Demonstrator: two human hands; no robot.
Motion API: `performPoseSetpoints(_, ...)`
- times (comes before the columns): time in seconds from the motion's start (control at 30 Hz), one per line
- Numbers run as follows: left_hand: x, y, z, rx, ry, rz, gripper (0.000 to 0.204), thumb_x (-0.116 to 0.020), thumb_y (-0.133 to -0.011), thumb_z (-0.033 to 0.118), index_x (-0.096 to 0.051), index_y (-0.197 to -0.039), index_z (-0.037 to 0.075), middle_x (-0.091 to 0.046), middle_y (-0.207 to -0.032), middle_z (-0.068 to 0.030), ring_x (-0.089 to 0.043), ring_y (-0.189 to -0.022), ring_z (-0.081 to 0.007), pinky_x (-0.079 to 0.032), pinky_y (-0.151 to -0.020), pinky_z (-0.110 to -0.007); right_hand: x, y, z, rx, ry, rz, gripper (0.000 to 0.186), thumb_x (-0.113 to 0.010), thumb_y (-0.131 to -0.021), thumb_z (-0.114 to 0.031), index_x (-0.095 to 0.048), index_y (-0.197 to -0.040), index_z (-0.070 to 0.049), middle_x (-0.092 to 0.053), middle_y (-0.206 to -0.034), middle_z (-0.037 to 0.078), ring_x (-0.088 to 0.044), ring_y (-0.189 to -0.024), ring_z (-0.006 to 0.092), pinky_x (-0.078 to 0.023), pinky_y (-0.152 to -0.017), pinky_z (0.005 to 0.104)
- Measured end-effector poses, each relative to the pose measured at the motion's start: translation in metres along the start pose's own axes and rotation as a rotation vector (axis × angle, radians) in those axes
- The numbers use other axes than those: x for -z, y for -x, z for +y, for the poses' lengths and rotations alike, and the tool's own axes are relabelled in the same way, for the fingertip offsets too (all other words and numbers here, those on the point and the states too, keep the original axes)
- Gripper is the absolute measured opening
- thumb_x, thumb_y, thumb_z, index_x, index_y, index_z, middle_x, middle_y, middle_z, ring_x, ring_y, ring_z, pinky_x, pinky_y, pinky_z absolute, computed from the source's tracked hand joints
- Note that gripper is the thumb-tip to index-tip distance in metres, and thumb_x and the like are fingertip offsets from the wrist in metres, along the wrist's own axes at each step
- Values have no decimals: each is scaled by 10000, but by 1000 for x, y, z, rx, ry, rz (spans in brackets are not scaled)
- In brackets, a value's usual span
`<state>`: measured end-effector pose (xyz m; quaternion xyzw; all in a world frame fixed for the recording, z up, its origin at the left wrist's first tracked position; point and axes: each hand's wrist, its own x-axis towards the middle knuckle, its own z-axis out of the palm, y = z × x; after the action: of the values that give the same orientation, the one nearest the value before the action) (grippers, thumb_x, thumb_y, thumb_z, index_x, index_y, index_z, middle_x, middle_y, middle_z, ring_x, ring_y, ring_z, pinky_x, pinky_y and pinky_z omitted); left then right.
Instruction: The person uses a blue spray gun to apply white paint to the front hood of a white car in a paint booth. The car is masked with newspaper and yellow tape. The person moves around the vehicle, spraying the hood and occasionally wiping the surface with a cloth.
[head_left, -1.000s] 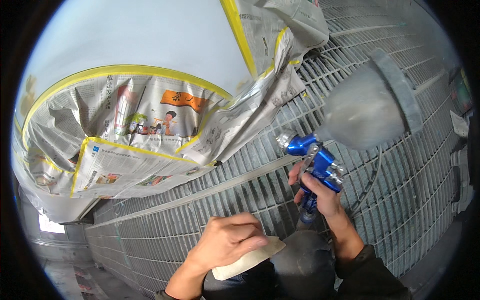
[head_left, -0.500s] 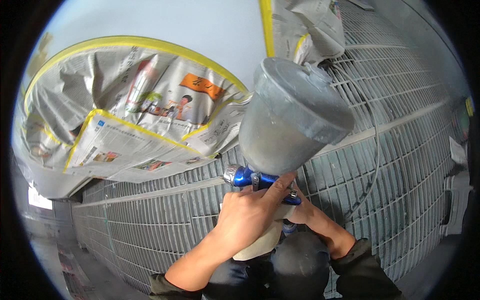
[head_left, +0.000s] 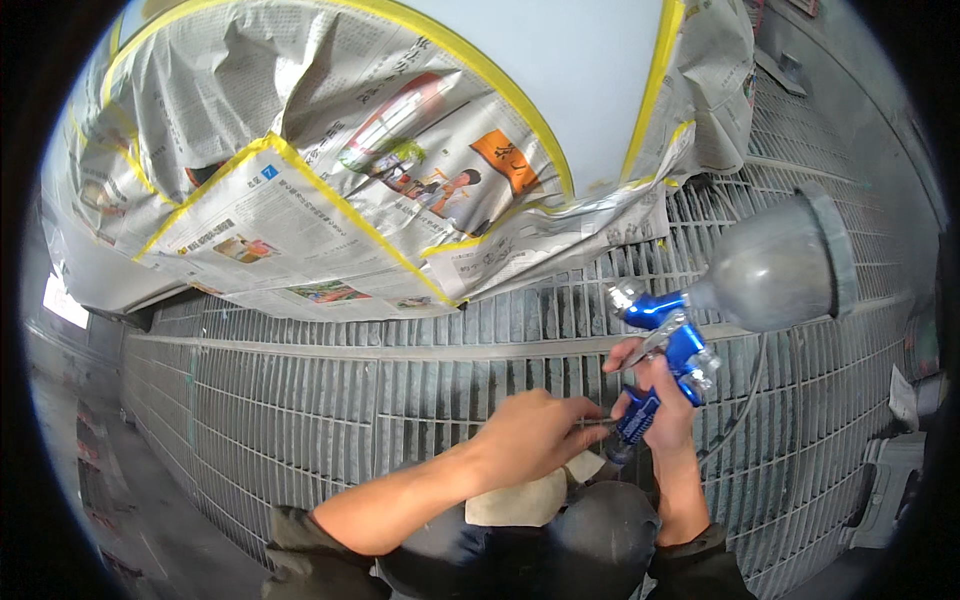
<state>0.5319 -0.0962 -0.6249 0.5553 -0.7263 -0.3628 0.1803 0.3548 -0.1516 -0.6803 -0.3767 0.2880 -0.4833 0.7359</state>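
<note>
My right hand [head_left: 668, 405] grips the blue handle of a paint spray gun [head_left: 686, 345], with fingers around the trigger side. The gun has a silver nozzle pointing left. Its grey, paint-dusted cup [head_left: 775, 268] is tipped over to the right, its lid end facing right. Beside the lower end of the handle is my left hand [head_left: 530, 435], thumb and fingers brought together in a pinch. What lies between those fingertips, if anything, is too small to make out. A beige piece [head_left: 518, 503], of unclear kind, rests over my lap below the left hand.
Ahead stands a pale vehicle panel [head_left: 585, 75] edged with yellow masking tape [head_left: 655, 85]. Newspaper [head_left: 330, 200] covers the parts around it. Metal grating [head_left: 300, 430] forms the floor. A hose [head_left: 745, 405] runs across it at right, near a grey case-like object [head_left: 888, 490].
The spray gun has moved right and its cup has tipped from upright over to the right. My left hand has come off the gun's top to beside the handle's lower end. The view has shifted.
</note>
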Motion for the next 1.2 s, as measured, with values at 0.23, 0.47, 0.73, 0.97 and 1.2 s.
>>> performPoseSetpoints(0.23,-28,-15,-23,-65,178,-241,199,-639,-901,218,-668,-929,23,-652,-759,-204,-627,-791,-412,-485,-700,-481,-5,-6,-6,13,-37,-215,457,-580,-951,-362,-525,-1178,30,-631,-1000,153,-643,-878,214,-578,-523,297)
performPoseSetpoints(0.47,-10,-7,-22,-27,246,-212,170,-675,-873,186,-712,-932,31,-666,-808,-202,-635,-773,-392,-492,-693,-443,-16,-14,-4,62,-74,-243,379,-490,-987,-335,-482,-794,-9,-556,-959,237,-620,-829,285,-567,-421,304)
performPoseSetpoints(0.73,-3,-3,-21,20,230,-197,167,-696,-854,181,-720,-929,34,-663,-823,-209,-637,-790,-389,-495,-699,-438,-27,-13,-5,32,-52,-252,372,-516,-980,-334,-510,-925,34,-566,-977,222,-618,-856,262,-577,-455,295)
performPoseSetpoints(0.97,-16,-3,-29,-29,261,-101,183,-698,-870,227,-713,-901,47,-628,-713,-195,-602,-655,-368,-465,-617,-412,-22,-10,-6,-22,-64,-225,379,-582,-959,-314,-580,-1115,32,-633,-1023,136,-629,-908,193,-584,-562,286)
performPoseSetpoints(1.2,1,-9,-12,170,170,-163,286,-671,-885,236,-680,-1118,69,-644,-696,-190,-637,-646,-356,-478,-603,-420,5,-7,-4,107,22,6,290,-572,-965,-236,-592,-1134,-1,-637,-1037,122,-630,-899,187,-579,-559,300)
